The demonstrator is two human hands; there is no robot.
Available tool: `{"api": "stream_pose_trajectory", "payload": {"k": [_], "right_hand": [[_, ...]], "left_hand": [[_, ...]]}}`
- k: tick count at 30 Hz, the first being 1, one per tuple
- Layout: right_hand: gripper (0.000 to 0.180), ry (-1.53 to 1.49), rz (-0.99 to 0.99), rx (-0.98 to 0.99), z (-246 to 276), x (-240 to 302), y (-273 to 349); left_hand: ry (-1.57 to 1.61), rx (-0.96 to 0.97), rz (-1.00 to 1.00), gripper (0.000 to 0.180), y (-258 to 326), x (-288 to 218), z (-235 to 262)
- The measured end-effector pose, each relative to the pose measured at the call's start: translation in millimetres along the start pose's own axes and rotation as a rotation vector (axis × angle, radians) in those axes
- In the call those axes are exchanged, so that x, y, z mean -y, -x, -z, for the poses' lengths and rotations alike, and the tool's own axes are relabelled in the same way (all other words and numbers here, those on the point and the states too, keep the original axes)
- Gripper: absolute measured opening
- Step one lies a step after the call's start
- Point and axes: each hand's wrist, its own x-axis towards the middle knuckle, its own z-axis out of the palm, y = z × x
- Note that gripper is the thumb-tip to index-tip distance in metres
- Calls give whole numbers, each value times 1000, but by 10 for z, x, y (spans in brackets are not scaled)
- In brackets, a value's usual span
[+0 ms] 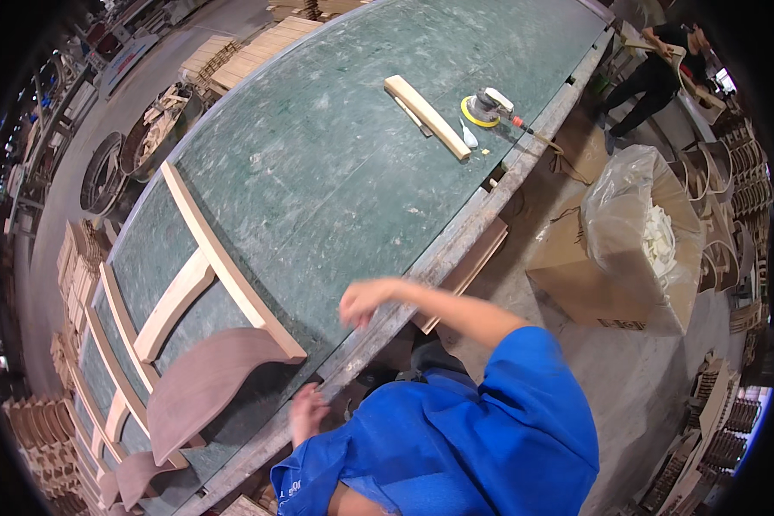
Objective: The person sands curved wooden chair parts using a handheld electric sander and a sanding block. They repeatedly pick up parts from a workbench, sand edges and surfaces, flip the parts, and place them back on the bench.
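Observation:
My right hand [367, 301] hovers over the table's near edge, its fingers curled in and nothing showing in them. Lower and to the left, my left hand [308, 413] is by the edge too, slightly blurred, fingers apart and holding nothing I can see. Just left of both lies a wooden frame: a long pale rail [224, 258] joined to a shorter curved wooden piece [176, 303]. A brown curved panel [211, 378] sits at the rail's near end. Neither hand touches these parts. Similar pale frames continue to the left.
The green tabletop [335, 172] carries a sander [487, 107] with a yellow pad, a loose wooden strip [427, 118], a thin tool [414, 117] and a small white bottle [468, 134]. A plastic-lined cardboard box [611, 275] stands at right. Another person [658, 73] stands beyond it.

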Motion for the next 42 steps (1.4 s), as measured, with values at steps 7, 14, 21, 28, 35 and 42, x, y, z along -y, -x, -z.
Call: {"api": "stream_pose_trajectory", "payload": {"k": [7, 14, 21, 28, 35, 42], "right_hand": [[32, 808, -48, -1747, 2904, -57, 1271], [58, 702, -31, -1610, 4139, 239, 1150], [48, 1084, -36, -1326, 3688, 255, 1105], [103, 1020, 215, -1055, 1384, 992, -468], [89, 1492, -34, -798, -185, 1096, -550], [79, 1111, 209, -715, -1201, 660, -818]], "left_hand": [[-158, 339, 16, 36, -233, -419, -1371], [-143, 248, -197, 37, -158, -200, -1340], [-59, 250, -279, 41, -139, 486, -1124], [-187, -189, -20, 41, 197, 1497, -817], [-470, -260, 120, 42, 510, 2007, -1], [-545, -547, 271, 34, 742, 1952, 682]]}}
